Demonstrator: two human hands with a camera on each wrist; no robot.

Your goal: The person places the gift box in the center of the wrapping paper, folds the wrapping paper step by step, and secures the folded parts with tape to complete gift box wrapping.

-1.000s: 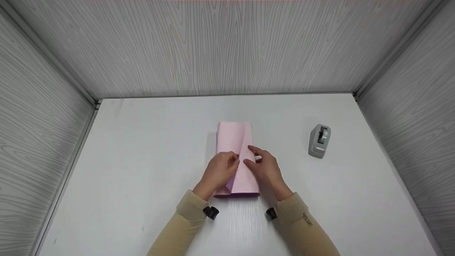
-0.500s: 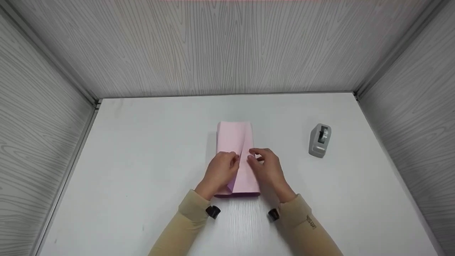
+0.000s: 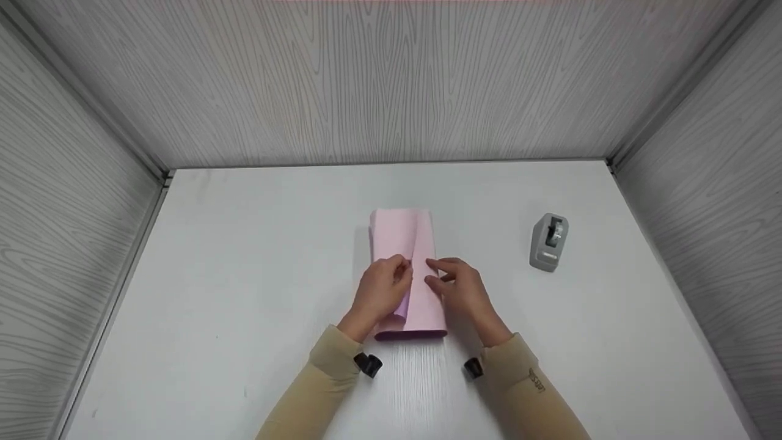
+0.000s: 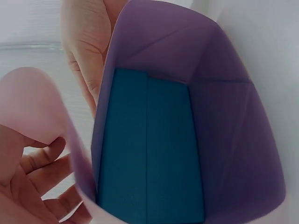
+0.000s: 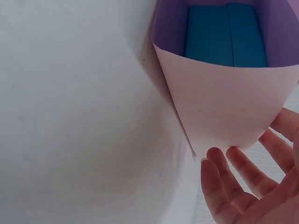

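Observation:
A sheet of pink paper (image 3: 394,232) with a purple inner side is wrapped as a tube, one flap lapping over the top. Inside it lies a blue box (image 4: 154,149) with a seam along its length, visible through the tube's ends in both wrist views and hidden in the head view. My left hand (image 3: 380,290) pinches the flap's free edge near the middle, and the flap's near end curls up, showing purple. On the opposite side, my right hand (image 3: 465,293) has its fingers loosely spread, fingertips right at the paper's right side.
A grey tape dispenser (image 3: 544,256) with a roll in it stands to the right on the white table (image 3: 244,244). Grey wood-grain panels (image 3: 391,85) enclose the table at the back and both sides.
My left hand has moved slightly up and right with the flap, whose near end now curls more. My right hand's fingertips lifted off the paper, then came back slightly lower on it.

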